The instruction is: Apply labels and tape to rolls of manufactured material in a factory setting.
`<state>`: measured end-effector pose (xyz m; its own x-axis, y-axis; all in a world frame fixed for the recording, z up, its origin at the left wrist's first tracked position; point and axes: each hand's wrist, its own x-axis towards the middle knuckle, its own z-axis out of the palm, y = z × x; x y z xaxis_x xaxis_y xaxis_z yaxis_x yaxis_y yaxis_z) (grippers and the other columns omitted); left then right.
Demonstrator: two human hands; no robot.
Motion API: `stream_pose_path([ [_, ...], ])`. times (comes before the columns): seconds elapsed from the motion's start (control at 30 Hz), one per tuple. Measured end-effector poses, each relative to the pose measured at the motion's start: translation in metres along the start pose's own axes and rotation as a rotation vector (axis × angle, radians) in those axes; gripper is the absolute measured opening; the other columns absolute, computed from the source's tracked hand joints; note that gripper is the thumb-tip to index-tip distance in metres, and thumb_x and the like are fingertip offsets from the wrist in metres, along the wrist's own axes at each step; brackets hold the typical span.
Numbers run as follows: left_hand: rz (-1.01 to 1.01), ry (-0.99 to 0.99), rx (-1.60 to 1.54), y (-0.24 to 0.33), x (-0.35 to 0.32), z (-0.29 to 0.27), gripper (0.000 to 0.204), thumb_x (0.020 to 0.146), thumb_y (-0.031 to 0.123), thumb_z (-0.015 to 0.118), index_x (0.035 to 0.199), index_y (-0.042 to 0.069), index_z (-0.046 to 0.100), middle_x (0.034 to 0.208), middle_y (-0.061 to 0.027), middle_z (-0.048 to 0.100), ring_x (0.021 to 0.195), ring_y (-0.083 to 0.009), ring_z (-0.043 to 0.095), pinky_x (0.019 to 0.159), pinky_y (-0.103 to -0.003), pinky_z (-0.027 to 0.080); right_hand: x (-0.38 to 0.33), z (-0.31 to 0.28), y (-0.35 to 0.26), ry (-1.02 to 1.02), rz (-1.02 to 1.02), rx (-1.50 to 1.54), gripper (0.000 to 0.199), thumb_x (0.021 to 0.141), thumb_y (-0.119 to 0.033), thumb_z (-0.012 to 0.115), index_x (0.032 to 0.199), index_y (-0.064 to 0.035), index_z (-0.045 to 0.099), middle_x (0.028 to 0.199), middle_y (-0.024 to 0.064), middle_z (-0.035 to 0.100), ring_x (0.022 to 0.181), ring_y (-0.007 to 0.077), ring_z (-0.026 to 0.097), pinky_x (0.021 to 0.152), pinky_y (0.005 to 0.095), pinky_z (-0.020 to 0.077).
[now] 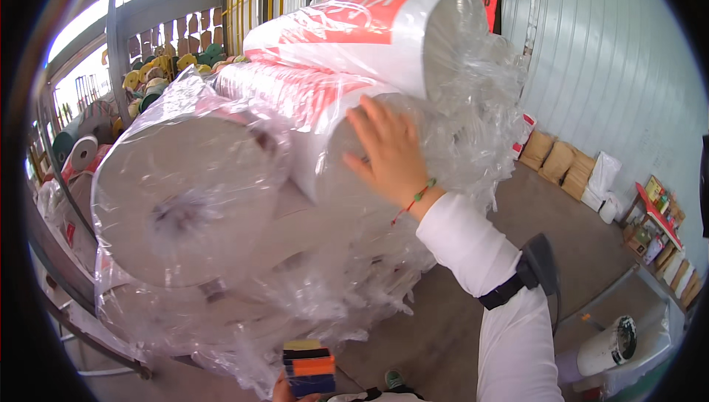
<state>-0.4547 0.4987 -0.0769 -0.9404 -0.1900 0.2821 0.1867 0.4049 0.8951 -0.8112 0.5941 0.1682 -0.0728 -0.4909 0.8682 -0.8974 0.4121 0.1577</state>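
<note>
A stack of large rolls wrapped in loose clear plastic stands in front of me. My right hand (388, 151), fingers spread, lies against the wrapped end of the middle roll (347, 147). Above it rests a red-and-white printed roll (340, 25). To the left, another roll (177, 188) shows its broad pale end, the film gathered at the centre. At the lower edge, my left hand (286, 391) is closed on a small block (309, 369) banded in yellow, orange and dark blue; most of that hand is cut off. Crumpled plastic film (332, 291) covers the lower part of the stack.
Brown sacks (557, 162) line the pale metal wall at the right. A shelf (657, 217) with bottles and small goods stands farther right. Near the lower right is a dirty white bucket (605, 350). Several coloured rolls (155, 77) are piled at the far left, behind a curved metal bar (70, 284).
</note>
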Motion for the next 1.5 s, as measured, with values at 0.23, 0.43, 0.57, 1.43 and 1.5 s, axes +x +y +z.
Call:
stream_pose_path([
  [0.23, -0.207, 0.072, -0.21, -0.028, 0.009, 0.086, 0.045, 0.079, 0.006, 0.052, 0.12, -0.003, 0.036, 0.11, -0.014, 0.05, 0.101, -0.0232, 0.049, 0.088, -0.033, 0.037, -0.097, -0.027, 0.094, -0.123, -0.21, 0.015, 0.056, 0.071, -0.031, 0.061, 0.12, -0.0125, 0.041, 0.131, 0.0115, 0.032, 0.119, 0.0283, 0.03, 0.092, 0.0523, 0.0255],
  [0.43, -0.311, 0.258, -0.346, 0.021, 0.042, 0.147, 0.037, 0.08, 0.008, 0.054, 0.114, -0.002, 0.045, 0.108, -0.0131, 0.052, 0.098, -0.0233, 0.049, 0.087, -0.032, 0.037, -0.231, -0.001, 0.166, -0.444, 0.431, -0.041, 0.056, 0.071, -0.028, 0.06, 0.121, -0.0108, 0.039, 0.129, 0.0168, 0.03, 0.117, 0.0316, 0.032, 0.091, 0.0549, 0.0259],
  [0.57, -0.241, 0.3, -0.435, 0.046, 0.083, 0.173, 0.043, 0.07, 0.015, 0.065, 0.106, -0.003, 0.05, 0.106, -0.012, 0.053, 0.095, -0.0216, 0.052, 0.083, -0.033, 0.04, -0.359, -0.01, 0.125, -1.58, 0.313, 0.592, 0.047, 0.073, -0.028, 0.058, 0.115, -0.0091, 0.046, 0.117, 0.0148, 0.046, 0.101, 0.0294, 0.049, 0.083, 0.0387, 0.0406],
  [1.43, -0.182, 0.708, 0.249, 0.077, -0.154, 0.101, 0.024, 0.072, 0.014, 0.061, 0.093, 0.004, 0.057, 0.106, -0.0137, 0.05, 0.1, -0.0289, 0.046, 0.086, -0.037, 0.035, -0.289, -0.093, -0.232, -0.558, 0.069, 1.376, 0.037, 0.064, -0.021, 0.068, 0.091, -0.0015, 0.053, 0.085, 0.0103, 0.054, 0.073, 0.0252, 0.053, 0.063, 0.0334, 0.0403],
  [1.5, -0.145, 0.846, 0.223, 0.092, -0.194, 0.08, 0.024, 0.074, 0.017, 0.059, 0.093, 0.002, 0.056, 0.106, -0.0142, 0.05, 0.101, -0.0284, 0.045, 0.086, -0.037, 0.034, -0.276, -0.1, -0.26, -0.486, -0.083, 1.252, 0.03, 0.059, -0.02, 0.069, 0.08, -0.004, 0.056, 0.081, 0.0108, 0.052, 0.07, 0.0282, 0.05, 0.058, 0.0357, 0.038],
])
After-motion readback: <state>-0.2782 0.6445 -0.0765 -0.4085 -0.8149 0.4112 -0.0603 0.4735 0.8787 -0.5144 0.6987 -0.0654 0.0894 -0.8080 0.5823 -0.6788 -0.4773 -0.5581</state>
